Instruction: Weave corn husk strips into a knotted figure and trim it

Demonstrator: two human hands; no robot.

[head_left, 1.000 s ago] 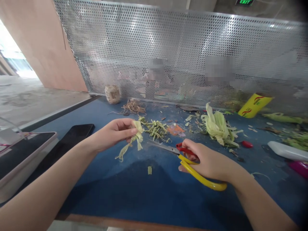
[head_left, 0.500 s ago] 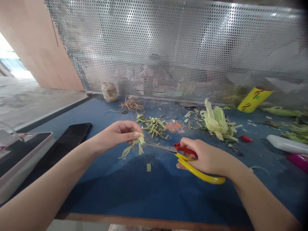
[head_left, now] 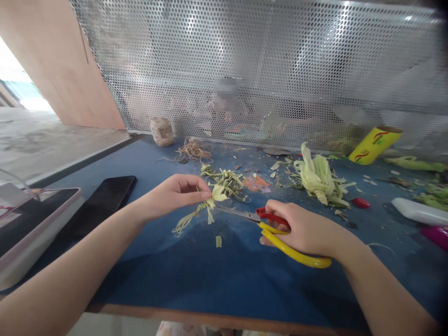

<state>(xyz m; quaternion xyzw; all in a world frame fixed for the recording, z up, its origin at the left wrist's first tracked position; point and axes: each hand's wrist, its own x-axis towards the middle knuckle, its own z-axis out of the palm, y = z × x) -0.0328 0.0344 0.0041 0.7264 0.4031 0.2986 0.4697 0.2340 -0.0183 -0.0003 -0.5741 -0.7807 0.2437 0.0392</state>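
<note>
Between the thumb and fingers of my left hand (head_left: 187, 191) is a small pale green husk piece (head_left: 220, 192), its knotted strips dangling below. My right hand (head_left: 297, 228) grips scissors (head_left: 292, 252) with red and yellow handles; their blades point left, tips close beside the husk piece. The blades look closed or nearly so. Just behind my left fingers lies a pile of small knotted green husk pieces (head_left: 231, 182). A short cut scrap (head_left: 219, 241) rests on the blue table in front of the blades.
A bundle of pale husk leaves (head_left: 317, 179) lies right of centre. Twine (head_left: 194, 149) and a spool-like roll (head_left: 162, 131) are at the back left, a black phone (head_left: 105, 203) at left. A yellow tube (head_left: 374, 145) leans near the perforated metal panel (head_left: 259, 60).
The husk piece in my left hand has turned and shows a wider pale leaf to the right of my fingers. The scissors stay beside it, and the view has shifted slightly.
</note>
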